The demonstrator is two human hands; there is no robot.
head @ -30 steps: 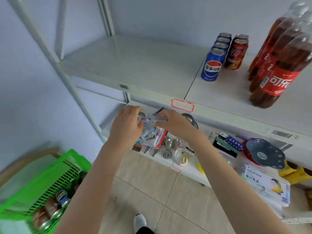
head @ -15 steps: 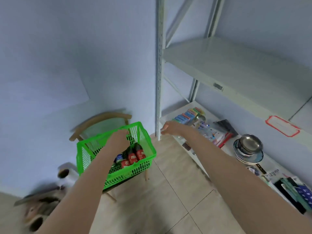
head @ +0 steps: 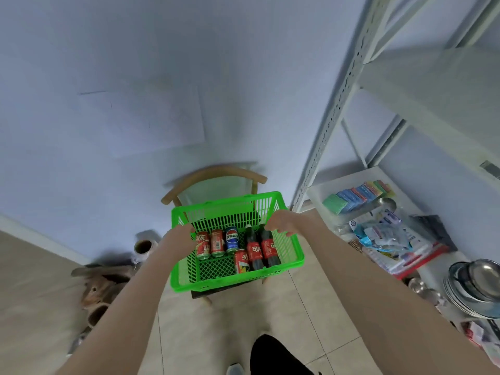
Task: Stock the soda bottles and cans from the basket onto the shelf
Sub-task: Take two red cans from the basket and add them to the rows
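Observation:
A green plastic basket [head: 235, 284] sits on a wooden chair [head: 216, 171] below me. Inside it are two red cans [head: 202, 244], a blue Pepsi can [head: 232, 238], another red can [head: 241, 261] nearer the front, and two dark cola bottles [head: 254, 251] lying side by side. My left hand [head: 180, 235] hovers over the basket's left rim, right beside the leftmost red can, holding nothing. My right hand [head: 281, 223] hangs above the bottle necks with loosely curled fingers, also holding nothing. The white metal shelf [head: 433, 85] rises at the right.
The shelf's upright post [head: 332, 109] stands just right of the basket. The bottom shelf holds coloured sponges [head: 357, 194], plastic packets [head: 392, 236] and stacked steel bowls [head: 476, 285]. A tape roll [head: 143, 246] and clutter lie on the floor at the left.
My view has swung left from the shelf to the basket. Both hands left the packets on the bottom shelf and now reach over the basket.

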